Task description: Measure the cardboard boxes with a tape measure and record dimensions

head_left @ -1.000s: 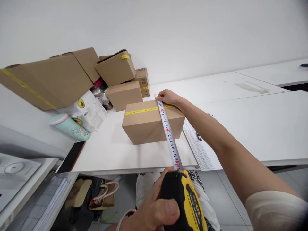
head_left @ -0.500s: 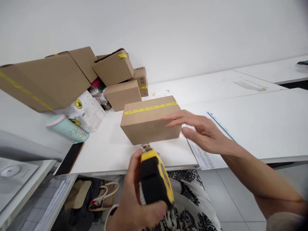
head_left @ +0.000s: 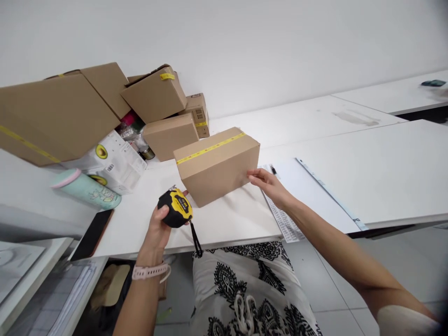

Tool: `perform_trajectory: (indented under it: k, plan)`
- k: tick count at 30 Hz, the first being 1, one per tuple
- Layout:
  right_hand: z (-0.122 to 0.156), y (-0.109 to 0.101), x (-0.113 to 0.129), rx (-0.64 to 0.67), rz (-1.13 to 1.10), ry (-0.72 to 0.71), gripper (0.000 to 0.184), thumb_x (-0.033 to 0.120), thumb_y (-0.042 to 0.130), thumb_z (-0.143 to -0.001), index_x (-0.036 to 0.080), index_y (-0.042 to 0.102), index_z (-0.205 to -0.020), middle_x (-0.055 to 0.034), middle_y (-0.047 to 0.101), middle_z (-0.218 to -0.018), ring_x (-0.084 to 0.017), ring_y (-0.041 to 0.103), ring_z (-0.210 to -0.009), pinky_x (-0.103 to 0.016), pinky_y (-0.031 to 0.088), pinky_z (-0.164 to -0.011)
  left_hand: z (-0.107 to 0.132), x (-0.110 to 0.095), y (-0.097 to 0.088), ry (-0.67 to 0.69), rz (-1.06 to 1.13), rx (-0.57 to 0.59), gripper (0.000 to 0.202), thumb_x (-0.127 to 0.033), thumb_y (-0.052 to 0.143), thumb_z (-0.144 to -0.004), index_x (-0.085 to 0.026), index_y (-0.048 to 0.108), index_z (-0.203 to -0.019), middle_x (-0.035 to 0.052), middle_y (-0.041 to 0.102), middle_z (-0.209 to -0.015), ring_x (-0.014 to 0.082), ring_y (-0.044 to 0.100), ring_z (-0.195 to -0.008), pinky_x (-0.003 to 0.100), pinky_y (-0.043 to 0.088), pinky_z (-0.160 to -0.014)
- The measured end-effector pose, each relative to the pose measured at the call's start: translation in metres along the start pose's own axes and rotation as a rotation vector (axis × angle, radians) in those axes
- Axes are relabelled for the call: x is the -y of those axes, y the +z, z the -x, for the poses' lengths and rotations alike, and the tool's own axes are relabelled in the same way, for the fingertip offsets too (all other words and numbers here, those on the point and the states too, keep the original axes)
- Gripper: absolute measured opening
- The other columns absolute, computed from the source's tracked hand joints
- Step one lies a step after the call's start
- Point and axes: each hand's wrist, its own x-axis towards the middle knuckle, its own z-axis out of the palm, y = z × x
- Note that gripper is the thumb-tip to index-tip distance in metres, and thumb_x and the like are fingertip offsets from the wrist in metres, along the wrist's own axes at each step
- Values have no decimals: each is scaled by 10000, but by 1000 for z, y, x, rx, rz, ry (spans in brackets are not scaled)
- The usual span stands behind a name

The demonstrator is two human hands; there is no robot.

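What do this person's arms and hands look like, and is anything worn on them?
The left hand and right hand are bare: no gloves, no rings that I can see. A pale pink strap, like a watch band, circles the left wrist. Both forearms are uncovered; a short cream sleeve shows at the right upper arm.

- A heap of cardboard boxes (head_left: 63, 112) leans against the wall at my ten o'clock, some with yellow tape.
- Below it, at nine o'clock, lie a white carton with avocado prints (head_left: 115, 163) and a mint bottle with a pink lid (head_left: 87, 189) on its side.
- A dark phone (head_left: 93, 233) sits at eight o'clock on the edge of the white table (head_left: 385, 163).
- At four o'clock I see a printed sheet (head_left: 283, 219) overhanging that edge.
- A brown bag (head_left: 112, 284) lies on the floor at seven o'clock.
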Motion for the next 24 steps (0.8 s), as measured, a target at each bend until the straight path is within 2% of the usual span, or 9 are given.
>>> perform_trajectory:
  k: [3,5,6,8,10,13,16,19,24]
  plan:
    - [-24,0,-6,-314,-92,-26,289,422,681,-760,215,610,-948,-72,684,-1021,-235,640,-1006,-461,512,-957,-12,-10,1,3,-26,5,644,-482,796,-676,-186,640,-1227,157,689,-1239,333,718,-922,382,634,-593]
    - [-41,-4,-13,-518,-146,-17,255,352,660,-727,228,587,-937,-60,664,-1050,-226,625,-1024,-452,503,-967,-13,-6,0,15,-59,-21,644,-469,810,-672,-195,639,-1229,149,663,-1298,317,721,-903,362,629,-576]
    - [-47,-7,-17,-567,-158,-9,268,323,650,-711,234,587,-956,-62,657,-1098,-225,616,-1063,-450,490,-990,-12,-1,0,12,-70,-31,653,-467,816,-671,-201,634,-1239,146,645,-1331,313,720,-906,356,627,-577]
    - [-56,-12,-22,-523,-156,0,313,286,639,-686,239,608,-993,-70,651,-1180,-231,595,-1140,-452,456,-1041,-7,12,2,-1,-68,-50,678,-462,833,-658,-206,624,-1250,139,630,-1351,313,711,-945,356,629,-617]
    - [-56,-15,-22,-346,-140,-3,329,285,646,-682,230,640,-1006,-78,670,-1188,-244,596,-1149,-462,442,-1052,0,23,4,-9,-51,-70,683,-451,852,-643,-204,626,-1239,121,662,-1275,315,695,-1000,364,632,-698]
    - [-43,-16,-7,-184,-73,-58,365,357,691,-726,218,669,-1063,-88,683,-1186,-243,617,-1062,-448,488,-966,7,23,8,21,-37,-90,692,-409,886,-600,-220,637,-1218,69,698,-1122,294,689,-1001,368,627,-770]
    - [-31,-17,20,-189,49,-158,460,465,718,-777,229,667,-1169,-81,663,-1176,-211,605,-943,-376,520,-795,7,-3,8,65,-47,-120,712,-407,896,-567,-224,654,-1210,56,698,-1114,282,693,-959,366,636,-735]
    - [-32,-13,41,-180,123,-180,483,513,719,-796,220,675,-1178,-56,652,-1044,-163,559,-779,-322,486,-673,-2,-38,11,74,-119,-125,652,-419,869,-587,-203,677,-1172,55,710,-1078,252,701,-857,339,635,-643]
    - [-58,-11,43,-90,95,-107,462,524,683,-828,204,659,-1160,-55,654,-996,-138,552,-699,-291,464,-602,-28,-72,31,29,-323,-130,569,-458,833,-556,-186,677,-1031,12,681,-793,194,625,-575,281,543,-385]
